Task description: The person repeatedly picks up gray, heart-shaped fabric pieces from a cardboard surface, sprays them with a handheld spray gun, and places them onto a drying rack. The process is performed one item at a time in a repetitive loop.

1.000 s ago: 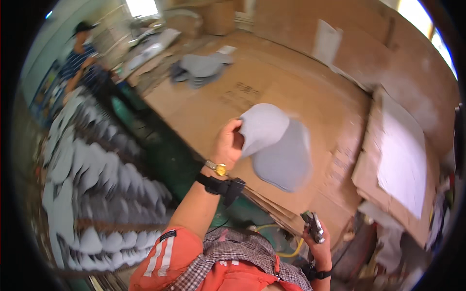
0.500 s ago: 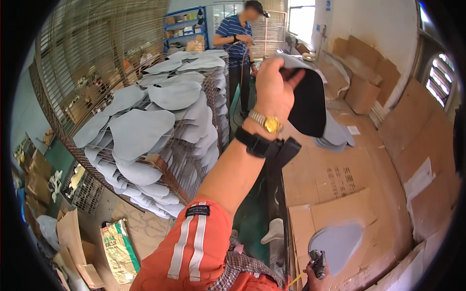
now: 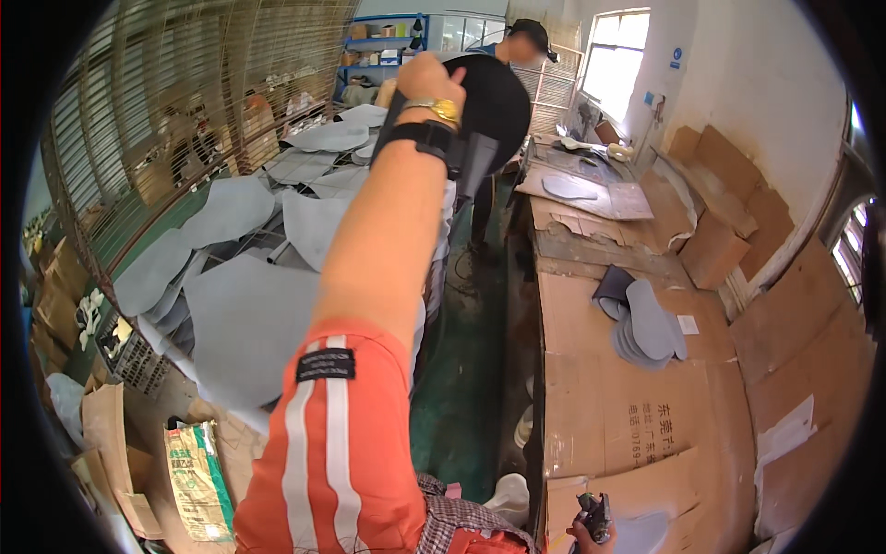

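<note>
Cardboard (image 3: 591, 388) covered the long counter (image 3: 604, 249) on the right, and a strip of green floor (image 3: 452, 415) ran beside it. At the far end, light came through a window (image 3: 616, 57), and a blue shelf (image 3: 380, 39) held boxes and other small goods. Wire mesh (image 3: 203, 102) rose at the upper left.

The left hand (image 3: 429, 81) was raised high, clamped on the edge of a sheet (image 3: 494, 111) whose black face showed. That sheet hung in the air, between the camera and a co-worker (image 3: 528, 44) in a dark cap, hiding much of that person. A gold watch (image 3: 445, 111) and a black strap (image 3: 423, 137) circled the left wrist. Grey sheets (image 3: 249, 319) lay in overlapping layers on the left, partly hidden by the forearm.

The right hand (image 3: 591, 543), cut off by the lower edge, was closed around a dark metal tool (image 3: 595, 517). Just beside the tool, a grey piece (image 3: 644, 533) lay on the counter; whether the two touched, I could not tell. Farther along, a small pile (image 3: 646, 328) of grey pieces sat near a white card (image 3: 688, 325). At the lower left stood a printed sack (image 3: 198, 480) and, behind it, a crate (image 3: 138, 365)
</note>
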`<state>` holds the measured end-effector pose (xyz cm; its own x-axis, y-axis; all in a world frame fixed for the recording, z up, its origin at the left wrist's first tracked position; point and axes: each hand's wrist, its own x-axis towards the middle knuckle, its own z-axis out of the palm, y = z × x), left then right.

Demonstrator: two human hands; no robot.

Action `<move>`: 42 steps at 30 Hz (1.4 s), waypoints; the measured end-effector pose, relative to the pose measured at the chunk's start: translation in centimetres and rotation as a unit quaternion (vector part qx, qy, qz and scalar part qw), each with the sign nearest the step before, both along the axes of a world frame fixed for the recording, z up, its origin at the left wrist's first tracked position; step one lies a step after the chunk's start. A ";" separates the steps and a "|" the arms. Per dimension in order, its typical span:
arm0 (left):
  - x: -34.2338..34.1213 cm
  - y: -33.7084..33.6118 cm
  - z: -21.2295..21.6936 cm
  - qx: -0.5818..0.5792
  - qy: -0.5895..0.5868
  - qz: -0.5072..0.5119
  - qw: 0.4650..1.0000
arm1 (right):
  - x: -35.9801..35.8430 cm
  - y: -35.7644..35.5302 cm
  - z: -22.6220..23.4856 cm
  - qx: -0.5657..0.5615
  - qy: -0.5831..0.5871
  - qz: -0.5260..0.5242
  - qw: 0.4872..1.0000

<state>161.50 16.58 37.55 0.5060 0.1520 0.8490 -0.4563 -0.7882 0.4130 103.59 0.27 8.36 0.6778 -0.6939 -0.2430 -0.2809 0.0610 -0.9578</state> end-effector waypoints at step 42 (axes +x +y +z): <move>10.1 0.9 -16.0 -0.923 0.108 -0.197 0.314 | 5.5 -1.3 -2.7 -0.006 0.027 0.075 0.997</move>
<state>171.55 17.48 21.53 0.8093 0.1734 -0.5613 -0.1721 0.9835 0.0556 109.13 -1.03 5.66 0.7606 -0.5880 -0.2750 -0.3378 0.0032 -0.9412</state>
